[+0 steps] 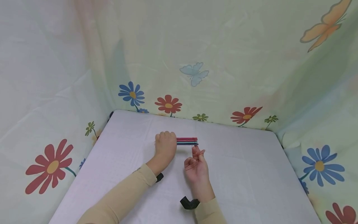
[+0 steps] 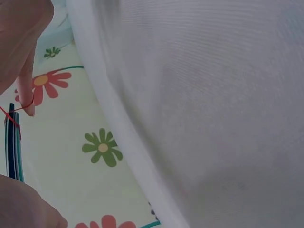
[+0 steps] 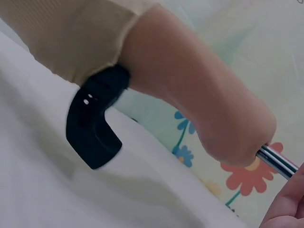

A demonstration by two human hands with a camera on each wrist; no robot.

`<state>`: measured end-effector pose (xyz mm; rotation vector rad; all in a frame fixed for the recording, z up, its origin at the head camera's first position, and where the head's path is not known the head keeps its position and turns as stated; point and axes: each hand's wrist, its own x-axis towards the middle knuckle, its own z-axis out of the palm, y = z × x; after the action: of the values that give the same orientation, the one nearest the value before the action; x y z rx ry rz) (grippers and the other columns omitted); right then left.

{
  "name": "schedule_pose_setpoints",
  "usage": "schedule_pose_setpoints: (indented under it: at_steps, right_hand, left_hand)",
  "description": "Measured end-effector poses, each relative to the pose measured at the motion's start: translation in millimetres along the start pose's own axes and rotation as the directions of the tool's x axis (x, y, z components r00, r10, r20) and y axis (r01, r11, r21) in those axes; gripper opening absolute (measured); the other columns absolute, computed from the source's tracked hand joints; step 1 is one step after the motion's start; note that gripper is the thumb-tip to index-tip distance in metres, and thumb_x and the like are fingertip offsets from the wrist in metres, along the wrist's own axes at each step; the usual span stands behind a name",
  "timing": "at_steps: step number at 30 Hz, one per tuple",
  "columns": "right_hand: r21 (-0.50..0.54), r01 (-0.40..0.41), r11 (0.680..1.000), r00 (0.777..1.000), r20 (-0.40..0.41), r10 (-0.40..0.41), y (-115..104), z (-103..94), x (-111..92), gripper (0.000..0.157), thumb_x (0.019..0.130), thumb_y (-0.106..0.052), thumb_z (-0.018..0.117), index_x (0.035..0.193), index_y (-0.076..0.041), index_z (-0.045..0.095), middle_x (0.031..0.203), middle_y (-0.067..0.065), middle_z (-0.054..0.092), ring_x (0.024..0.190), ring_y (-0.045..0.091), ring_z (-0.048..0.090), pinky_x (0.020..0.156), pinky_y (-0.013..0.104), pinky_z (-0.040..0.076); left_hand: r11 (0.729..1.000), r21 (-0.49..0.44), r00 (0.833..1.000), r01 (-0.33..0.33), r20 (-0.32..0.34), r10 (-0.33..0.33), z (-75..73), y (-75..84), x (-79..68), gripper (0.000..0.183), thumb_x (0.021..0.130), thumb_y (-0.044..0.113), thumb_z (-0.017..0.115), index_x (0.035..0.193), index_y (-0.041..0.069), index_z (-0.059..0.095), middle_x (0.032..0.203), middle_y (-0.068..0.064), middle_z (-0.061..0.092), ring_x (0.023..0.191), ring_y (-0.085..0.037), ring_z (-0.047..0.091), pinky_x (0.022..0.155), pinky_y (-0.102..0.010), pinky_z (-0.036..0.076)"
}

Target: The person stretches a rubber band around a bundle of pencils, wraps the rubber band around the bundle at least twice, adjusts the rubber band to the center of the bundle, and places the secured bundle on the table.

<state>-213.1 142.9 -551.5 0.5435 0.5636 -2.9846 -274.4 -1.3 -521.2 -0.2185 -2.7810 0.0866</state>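
Note:
My left hand (image 1: 165,144) grips a bundle of slim pencil-like sticks (image 1: 186,141), held level above the table. Red, teal and dark blue sticks stick out to the right of the fist. At their right end is my right hand (image 1: 197,169), palm turned up, with a thin red band (image 2: 23,108) hooked over its fingers. In the left wrist view the band goes round the stick ends and stretches to a straight finger. Whether it is rubber or string I cannot tell. The right wrist view shows the sticks (image 3: 278,161) between both hands; the fist hides their other end.
A white cloth covers the table (image 1: 246,174). Curtains with printed flowers and butterflies (image 1: 237,62) stand round its back and sides. A black curved piece (image 1: 189,203) sits at my right wrist, and another dark piece (image 1: 159,177) shows beside the left cuff.

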Motion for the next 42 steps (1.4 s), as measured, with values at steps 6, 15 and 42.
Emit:
schedule_pose_setpoints:
  at_steps: [6, 15, 42]
  right_hand:
    - [-0.095, -0.023, 0.995, 0.998, -0.056, 0.018, -12, -2.7, 9, 0.03, 0.114, -0.045, 0.045, 0.104, -0.021, 0.06, 0.085, -0.007, 0.078, 0.056, 0.007, 0.059, 0.065, 0.026, 0.056]
    - [-0.365, -0.05, 0.93, 0.997, -0.065, 0.029, -35, -3.9, 14, 0.027, 0.108, -0.049, 0.06, 0.099, -0.025, 0.066, 0.076, -0.005, 0.076, 0.056, 0.01, 0.06, 0.066, 0.027, 0.056]
    - [-0.731, -0.063, 0.68, 0.961, 0.14, 0.24, -75, -16.7, 20, 0.023, 0.114, -0.023, 0.04, 0.108, -0.016, 0.06, 0.078, 0.0, 0.077, 0.053, 0.009, 0.055, 0.062, 0.027, 0.053]
  left_hand:
    - [0.997, 0.006, 0.996, -0.078, -0.045, 0.078, 4.4, 0.8, -2.9, 0.018, 0.101, 0.022, 0.072, 0.091, 0.011, 0.061, 0.083, -0.005, 0.061, 0.083, -0.024, 0.059, 0.075, -0.038, 0.044]
    - [0.987, 0.028, 0.987, -0.157, -0.02, 0.157, 6.8, 0.9, -7.8, 0.018, 0.098, 0.026, 0.077, 0.097, 0.013, 0.064, 0.088, -0.005, 0.061, 0.087, -0.023, 0.057, 0.075, -0.036, 0.043]
    - [0.979, 0.028, 0.98, -0.201, -0.001, 0.201, 6.8, -2.7, -6.0, 0.018, 0.098, 0.026, 0.077, 0.095, 0.013, 0.064, 0.085, -0.003, 0.062, 0.083, -0.021, 0.057, 0.074, -0.035, 0.042]
